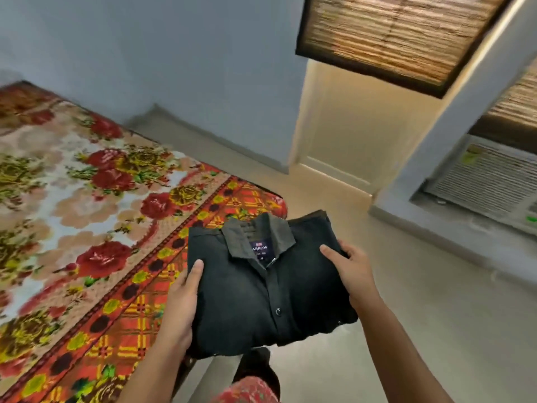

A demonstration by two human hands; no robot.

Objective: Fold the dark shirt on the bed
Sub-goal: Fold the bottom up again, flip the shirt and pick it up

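The dark shirt (261,286) is folded into a neat rectangle with its collar and a blue label facing up. It is lifted off the bed (87,213), hanging in the air past the bed's corner and over the floor. My left hand (181,309) grips the shirt's left edge, thumb on top. On the opposite edge my right hand (353,271) holds it the same way. The bed, at the left, is covered with a floral spread in red, yellow and cream.
A pale floor (406,315) stretches to the right of the bed. A window air conditioner (488,181) sits low in the right wall. A doorway (348,135) opens ahead under a bamboo blind (392,36). My leg in red patterned cloth (250,388) shows below the shirt.
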